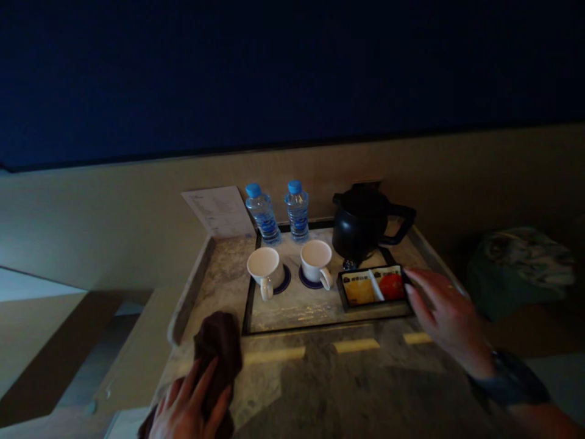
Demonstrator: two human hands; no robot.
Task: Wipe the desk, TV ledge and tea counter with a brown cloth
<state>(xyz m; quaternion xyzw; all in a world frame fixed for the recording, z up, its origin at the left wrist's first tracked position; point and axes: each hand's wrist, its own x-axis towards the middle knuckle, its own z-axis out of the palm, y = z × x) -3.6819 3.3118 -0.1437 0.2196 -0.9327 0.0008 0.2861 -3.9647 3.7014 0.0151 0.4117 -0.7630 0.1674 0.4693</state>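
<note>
My left hand [189, 402] lies over a bunched dark brown cloth [219, 341] at the counter's front left, its fingers curving onto the fabric and the thumb on the other side. At the right end of a small black box [377, 306], my right hand [450, 314] has its thumb and fingertips on the rim. Yellow sachets [359, 291] and red sachets [391, 286] sit in the box's two compartments, split by a white divider. Close behind it stands a black kettle [359, 225], handle to the right.
Two white cups [264, 264] rest on dark round coasters on a marble-look tray [292, 314]. Behind them are two water bottles [298, 213] with blue caps. A printed sheet [222, 210] leans against the wall. Raised edges [189, 299] flank the counter; a cloth-like bundle [521, 262] lies right.
</note>
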